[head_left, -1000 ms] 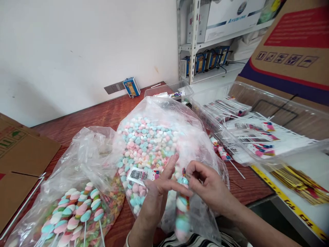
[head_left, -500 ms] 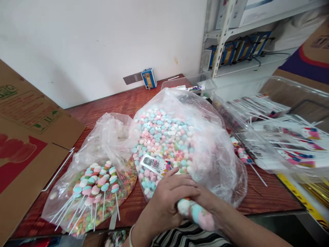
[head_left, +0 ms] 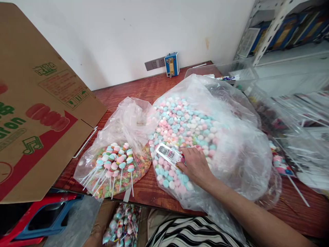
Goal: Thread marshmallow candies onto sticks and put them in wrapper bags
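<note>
My right hand (head_left: 196, 166) reaches over the large clear bag of pastel marshmallow candies (head_left: 177, 118). Its thumb and fingers close around the right end of a printed label (head_left: 168, 154) with a black-and-white code, which lies on that bag. My left hand is out of view. To the left, several marshmallow skewers (head_left: 119, 159) on white sticks rest on a smaller clear bag of ring-shaped candies (head_left: 145, 159). Below the table edge, wrapped candy sticks (head_left: 123, 223) fill an open box. One wrapped candy stick (head_left: 280, 163) lies at the right of the large bag.
A tall cardboard carton (head_left: 51, 103) stands on the left. Clear plastic trays (head_left: 272, 127) with printed wrappers and sticks are on the right. A small blue device (head_left: 171, 64) sits by the wall socket (head_left: 154, 64). A white metal shelf (head_left: 272, 31) stands behind.
My hands have parted. The left one, with the marshmallow stick, has gone from view, while the right has moved onto the label. My view has swung left and down.
</note>
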`<control>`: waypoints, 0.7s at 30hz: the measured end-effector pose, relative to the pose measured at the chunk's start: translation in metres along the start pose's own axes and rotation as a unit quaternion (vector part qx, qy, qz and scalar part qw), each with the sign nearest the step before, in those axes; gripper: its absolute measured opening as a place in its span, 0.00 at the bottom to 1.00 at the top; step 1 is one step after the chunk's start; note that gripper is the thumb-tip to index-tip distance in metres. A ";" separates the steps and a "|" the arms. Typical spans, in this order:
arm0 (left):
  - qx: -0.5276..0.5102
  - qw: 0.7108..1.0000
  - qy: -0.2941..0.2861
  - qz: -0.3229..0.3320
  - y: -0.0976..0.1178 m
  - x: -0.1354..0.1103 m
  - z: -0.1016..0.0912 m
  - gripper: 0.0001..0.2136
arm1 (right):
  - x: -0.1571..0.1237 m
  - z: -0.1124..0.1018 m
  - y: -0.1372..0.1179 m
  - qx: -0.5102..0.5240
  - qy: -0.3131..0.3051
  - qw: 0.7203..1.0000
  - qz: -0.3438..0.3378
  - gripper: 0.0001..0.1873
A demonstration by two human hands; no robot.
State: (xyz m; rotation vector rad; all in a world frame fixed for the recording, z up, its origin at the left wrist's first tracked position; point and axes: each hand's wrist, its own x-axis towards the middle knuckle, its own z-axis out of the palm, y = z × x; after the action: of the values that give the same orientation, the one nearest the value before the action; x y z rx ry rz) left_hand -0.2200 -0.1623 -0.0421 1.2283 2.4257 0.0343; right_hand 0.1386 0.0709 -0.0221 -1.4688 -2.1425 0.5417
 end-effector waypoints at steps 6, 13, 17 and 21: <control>-0.100 0.964 -0.180 0.171 0.106 -0.006 -0.026 0.13 | 0.005 0.006 0.003 0.056 0.019 0.998 0.031 0.03; -0.497 0.751 -0.389 0.194 0.255 -0.013 -0.003 0.17 | 0.009 -0.009 0.002 0.197 0.041 0.978 0.053 0.05; -0.712 0.505 -0.465 0.149 0.302 -0.006 0.038 0.30 | 0.000 -0.032 -0.003 0.338 0.012 0.936 0.097 0.10; -0.791 0.444 -0.405 0.116 0.326 -0.004 0.042 0.25 | -0.008 -0.047 0.002 0.458 0.036 0.875 0.150 0.16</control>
State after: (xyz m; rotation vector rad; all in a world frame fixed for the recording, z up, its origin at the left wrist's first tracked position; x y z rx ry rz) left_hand 0.0477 0.0265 -0.0112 0.2928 0.5195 1.1629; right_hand 0.1710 0.0663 0.0133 -1.1945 -1.2467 1.3556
